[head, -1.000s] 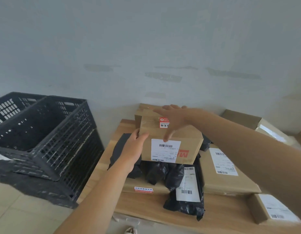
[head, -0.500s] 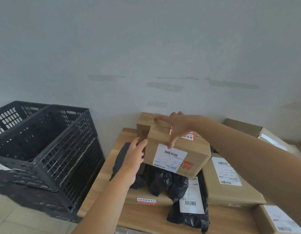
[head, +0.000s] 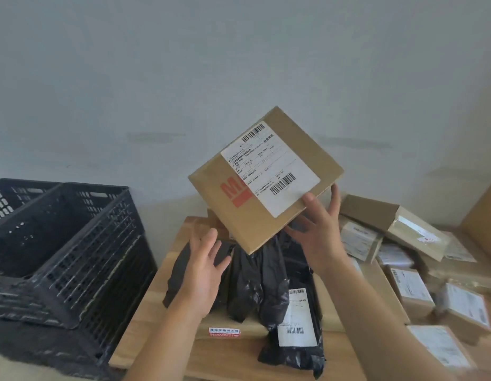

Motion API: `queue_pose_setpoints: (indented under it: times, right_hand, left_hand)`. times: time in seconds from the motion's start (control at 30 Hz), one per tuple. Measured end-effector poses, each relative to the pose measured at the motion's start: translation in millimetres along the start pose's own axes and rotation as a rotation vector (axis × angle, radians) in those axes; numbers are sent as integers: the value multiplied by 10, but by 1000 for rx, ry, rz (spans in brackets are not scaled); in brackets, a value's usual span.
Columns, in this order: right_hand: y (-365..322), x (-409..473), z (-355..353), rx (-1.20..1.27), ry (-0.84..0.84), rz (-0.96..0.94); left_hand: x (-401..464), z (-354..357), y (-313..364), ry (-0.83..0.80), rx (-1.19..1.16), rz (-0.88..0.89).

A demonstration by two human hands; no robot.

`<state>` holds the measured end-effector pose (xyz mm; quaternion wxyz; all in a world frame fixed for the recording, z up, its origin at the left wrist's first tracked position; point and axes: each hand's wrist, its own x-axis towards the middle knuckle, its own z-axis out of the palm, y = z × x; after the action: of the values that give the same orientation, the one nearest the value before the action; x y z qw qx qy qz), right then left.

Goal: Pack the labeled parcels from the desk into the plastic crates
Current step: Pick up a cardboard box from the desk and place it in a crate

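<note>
While the right hand (head: 320, 235) holds a brown cardboard parcel (head: 266, 180) up in the air above the wooden table (head: 145, 320), tilted with its white shipping label facing the viewer, its fingers (head: 335, 199) curl round the box's lower right edge. The left hand (head: 204, 268) hovers below, just beside the box, fingers spread wide and holding nothing. Black plastic mailer bags (head: 255, 281) and more labeled boxes (head: 412, 287) lie on the table. Two black plastic crates (head: 73, 237) stand to the left.
</note>
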<state>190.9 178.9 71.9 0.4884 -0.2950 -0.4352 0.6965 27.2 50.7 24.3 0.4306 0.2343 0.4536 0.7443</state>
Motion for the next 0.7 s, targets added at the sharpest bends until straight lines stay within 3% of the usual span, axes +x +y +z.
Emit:
queue_pose_setpoints:
  times: [0.23, 0.47, 0.7]
  right_hand:
    - [441, -476, -43, 114, 51, 24]
    - [516, -683, -188, 84, 7, 58]
    - [-24, -755, -612, -269, -21, -48]
  left_hand:
    - [-232, -25, -115, -122, 11, 27]
    - [-386, -89, -120, -81, 47, 42]
    - [-389, -318, 278, -146, 144, 183]
